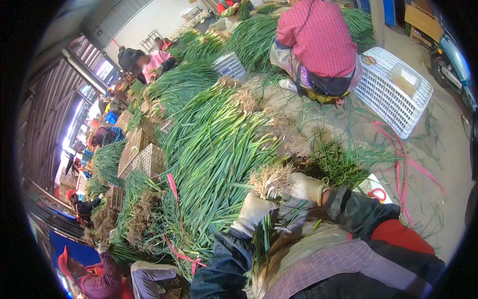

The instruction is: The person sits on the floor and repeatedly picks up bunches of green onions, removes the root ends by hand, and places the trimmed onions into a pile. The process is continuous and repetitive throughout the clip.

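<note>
My left hand [255, 211], in a pale work glove, grips a small bunch of green onions just below its roots. The pale, stringy roots [272, 178] point up and away from me, and the green leaves [264, 233] hang down towards my lap. Against the right side of the roots is my right hand [308, 188], also gloved; its fingertips are hidden behind them. Just beyond both hands spreads a large heap of green onions [220, 149], its root ends turned to the right.
Loose leaf scraps [336, 160] and pink plastic ribbon [399, 168] lie on the floor at right. Red-handled scissors [377, 194] rest on a white object. A person in a pink checked top [317, 41] sits ahead beside stacked white crates [392, 89]. Another worker [99, 276] is at lower left.
</note>
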`<state>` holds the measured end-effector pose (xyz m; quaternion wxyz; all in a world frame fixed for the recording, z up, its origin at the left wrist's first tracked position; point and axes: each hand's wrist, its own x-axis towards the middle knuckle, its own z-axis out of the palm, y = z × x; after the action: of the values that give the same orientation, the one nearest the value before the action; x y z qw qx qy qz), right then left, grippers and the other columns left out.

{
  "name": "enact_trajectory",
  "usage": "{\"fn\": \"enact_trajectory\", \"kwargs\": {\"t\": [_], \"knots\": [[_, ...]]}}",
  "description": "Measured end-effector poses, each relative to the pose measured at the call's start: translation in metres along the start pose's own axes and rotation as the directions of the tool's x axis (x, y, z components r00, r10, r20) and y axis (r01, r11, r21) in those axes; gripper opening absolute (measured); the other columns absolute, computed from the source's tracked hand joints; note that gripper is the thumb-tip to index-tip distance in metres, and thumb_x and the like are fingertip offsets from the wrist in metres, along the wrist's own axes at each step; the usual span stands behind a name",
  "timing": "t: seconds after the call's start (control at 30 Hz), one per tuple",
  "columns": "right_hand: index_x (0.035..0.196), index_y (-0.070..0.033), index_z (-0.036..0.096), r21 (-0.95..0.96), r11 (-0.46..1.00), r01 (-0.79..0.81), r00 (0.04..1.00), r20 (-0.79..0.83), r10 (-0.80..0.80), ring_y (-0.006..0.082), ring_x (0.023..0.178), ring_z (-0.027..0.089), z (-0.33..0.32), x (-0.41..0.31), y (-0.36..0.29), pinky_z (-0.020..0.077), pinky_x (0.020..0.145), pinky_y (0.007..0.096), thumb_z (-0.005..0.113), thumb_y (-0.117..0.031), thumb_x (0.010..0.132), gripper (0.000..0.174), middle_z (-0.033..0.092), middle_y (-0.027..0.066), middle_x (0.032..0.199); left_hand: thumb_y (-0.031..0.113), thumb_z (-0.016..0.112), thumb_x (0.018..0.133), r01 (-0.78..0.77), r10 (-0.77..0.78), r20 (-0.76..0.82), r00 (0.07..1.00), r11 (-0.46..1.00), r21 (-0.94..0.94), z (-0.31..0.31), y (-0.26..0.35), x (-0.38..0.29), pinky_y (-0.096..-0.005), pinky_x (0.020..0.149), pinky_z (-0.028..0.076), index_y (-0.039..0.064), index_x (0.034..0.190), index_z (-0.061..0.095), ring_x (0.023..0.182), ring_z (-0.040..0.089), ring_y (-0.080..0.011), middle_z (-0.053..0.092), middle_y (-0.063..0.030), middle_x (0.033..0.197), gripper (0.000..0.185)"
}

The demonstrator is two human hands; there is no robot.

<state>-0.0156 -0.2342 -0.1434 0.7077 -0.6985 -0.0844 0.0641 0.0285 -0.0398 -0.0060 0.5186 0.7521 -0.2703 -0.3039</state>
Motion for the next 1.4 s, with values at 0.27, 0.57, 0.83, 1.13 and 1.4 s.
{"fn": "enact_trajectory", "kwargs": {"t": [0.27,0.57,0.83,1.13,1.4], "knots": [[0.074,-0.007,0.062,-0.924,0.348,-0.156,0.829,-0.314,-0.463,0.0247,0.068,0.06,0.017,0.0,-0.024,0.0493,0.059,0.0382,0.064,-0.01,0.074,0.004,0.058,0.0109,0.067,0.011,0.073,0.071,0.409,-0.262,-0.341,0.903,0.769,0.492,0.006,0.009,0.005,-0.0343,0.074,0.053,-0.001,0.096,0.068,0.079,0.069,-0.0278,0.071,-0.0179,0.084,0.028],[0.067,-0.005,0.057,-0.83,0.172,-0.53,0.765,-0.556,-0.325,0.0286,0.063,0.06,-0.096,-0.032,-0.046,0.0451,0.058,0.0431,0.045,-0.008,0.085,0.022,0.058,0.0151,0.063,0.021,0.082,0.067,0.188,-0.054,-0.337,0.94,0.905,0.381,-0.016,-0.02,-0.001,-0.0341,0.069,0.053,-0.006,0.088,0.069,0.07,0.068,-0.0234,0.07,-0.0159,0.075,0.036],[0.117,-0.011,0.065,-0.896,0.347,-0.277,0.917,-0.354,-0.183,0.0389,0.097,0.061,-0.058,-0.061,-0.076,0.0471,0.088,0.0475,0.064,-0.022,0.079,0.039,0.065,0.0195,0.106,-0.018,0.065,0.062,-0.044,-0.073,-0.286,0.956,0.923,-0.382,-0.057,0.008,-0.035,-0.0306,0.054,0.054,-0.002,0.111,0.06,0.063,0.064,-0.0212,0.066,-0.01,0.081,0.051],[0.13,0.0,0.05,0.581,0.797,0.163,0.985,-0.141,-0.098,0.0252,0.11,0.06,0.057,0.004,-0.058,0.0491,0.082,0.0326,0.051,-0.013,0.1,0.032,0.062,0.0104,0.11,-0.016,0.066,0.068,-0.101,0.007,-0.261,0.965,0.932,-0.348,-0.035,0.031,-0.038,-0.0265,0.061,0.051,0.0,0.118,0.059,0.075,0.064,-0.0147,0.068,-0.0072,0.095,0.052],[0.106,-0.003,0.071,-0.388,0.92,-0.055,0.997,-0.069,0.031,0.0193,0.091,0.063,0.036,-0.028,-0.14,0.051,0.078,0.0312,0.062,-0.014,0.093,0.019,0.067,0.009,0.097,-0.014,0.07,0.068,0.035,-0.114,-0.195,0.974,0.93,-0.366,-0.059,0.008,-0.036,-0.0268,0.058,0.05,0.0,0.109,0.065,0.07,0.063,-0.0146,0.069,-0.0063,0.09,0.044]]}}
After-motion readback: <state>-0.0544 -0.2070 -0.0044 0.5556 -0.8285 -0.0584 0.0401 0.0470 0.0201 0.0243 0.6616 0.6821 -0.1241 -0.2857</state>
